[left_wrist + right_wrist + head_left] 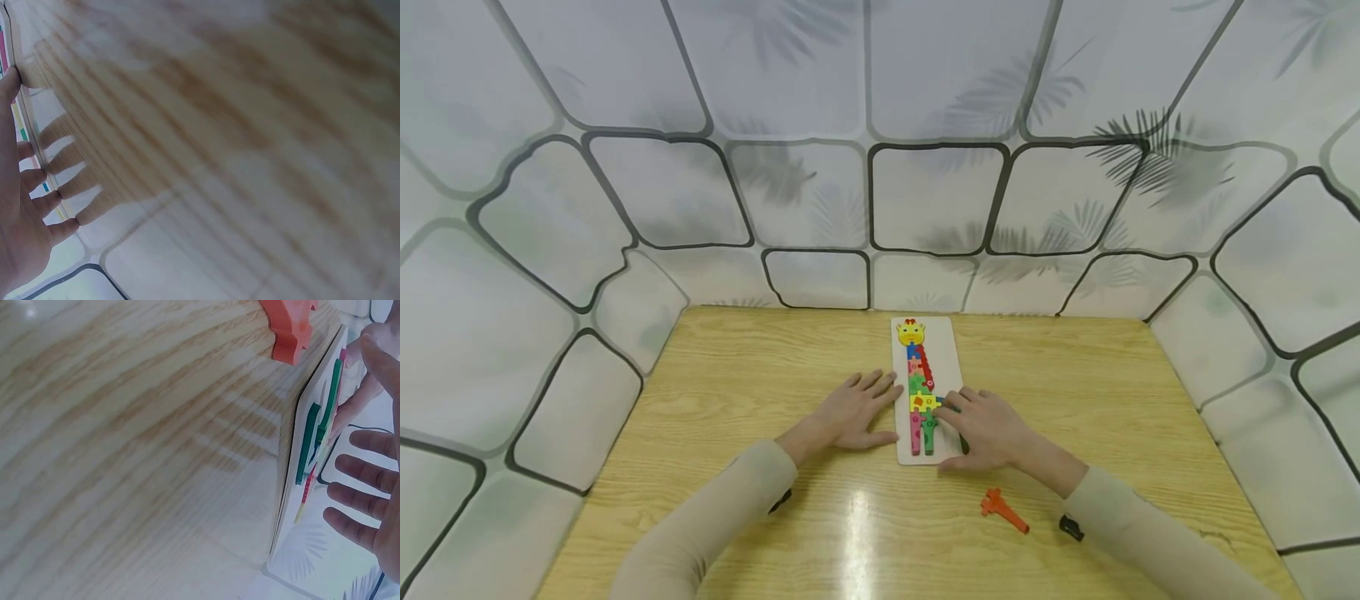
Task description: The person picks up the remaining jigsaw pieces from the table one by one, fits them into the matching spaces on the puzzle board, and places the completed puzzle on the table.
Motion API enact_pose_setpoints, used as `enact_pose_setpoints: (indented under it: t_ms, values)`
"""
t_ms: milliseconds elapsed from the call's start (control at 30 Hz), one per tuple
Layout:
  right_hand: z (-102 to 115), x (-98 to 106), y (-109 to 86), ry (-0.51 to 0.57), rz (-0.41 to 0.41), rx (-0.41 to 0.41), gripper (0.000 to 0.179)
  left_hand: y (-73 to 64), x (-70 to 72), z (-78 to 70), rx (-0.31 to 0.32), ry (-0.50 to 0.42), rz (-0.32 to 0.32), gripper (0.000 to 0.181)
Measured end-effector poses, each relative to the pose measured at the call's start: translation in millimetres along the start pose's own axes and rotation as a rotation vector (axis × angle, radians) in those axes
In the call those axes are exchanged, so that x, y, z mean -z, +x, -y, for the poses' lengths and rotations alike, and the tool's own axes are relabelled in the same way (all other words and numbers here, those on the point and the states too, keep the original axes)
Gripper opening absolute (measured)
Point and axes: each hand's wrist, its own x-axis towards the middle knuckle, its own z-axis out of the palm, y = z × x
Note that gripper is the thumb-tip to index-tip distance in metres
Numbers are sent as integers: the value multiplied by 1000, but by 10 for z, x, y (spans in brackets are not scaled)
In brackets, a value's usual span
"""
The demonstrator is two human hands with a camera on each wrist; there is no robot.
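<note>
A white board (943,350) lies upright along the table, bearing a giraffe puzzle (917,383) of coloured pieces with a yellow head on top. My left hand (857,410) lies flat at the board's left edge with fingers spread; in the left wrist view its fingertips (47,203) touch that edge. My right hand (988,429) reaches over the board's right side, beside the yellow body piece and green leg. In the right wrist view its fingers are extended, with nothing visible between them. A dark green piece (308,444) lies on the board, partly hidden by this hand in the head view.
An orange puzzle piece (1004,510) lies loose on the wooden table (760,350), in front of the right hand and left of the right sleeve. Pale curtain-like walls (820,200) with a stone and leaf pattern enclose the table's back and sides.
</note>
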Motion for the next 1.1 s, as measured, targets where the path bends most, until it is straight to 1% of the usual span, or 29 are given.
enact_pose_setpoints:
  t_ms: [233,367,500,600,800,967,1100]
  values:
    - [14,26,-66,31,50,-27,85,0,8,-5,-4,-3,5,87]
    - [11,6,-108,34,45,-20,85,-1,14,-9,-1,-1,9,87]
    - [13,0,-162,67,55,-19,86,0,13,-10,2,2,6,87]
    - [16,15,-202,89,53,-15,84,-2,14,-10,4,5,6,88]
    - [7,39,-282,86,39,16,78,-6,18,-11,3,0,8,88]
    - [12,49,-346,116,38,23,75,-2,12,-7,3,-3,9,88]
    - [10,55,-411,131,33,14,74,3,1,2,4,-3,8,89]
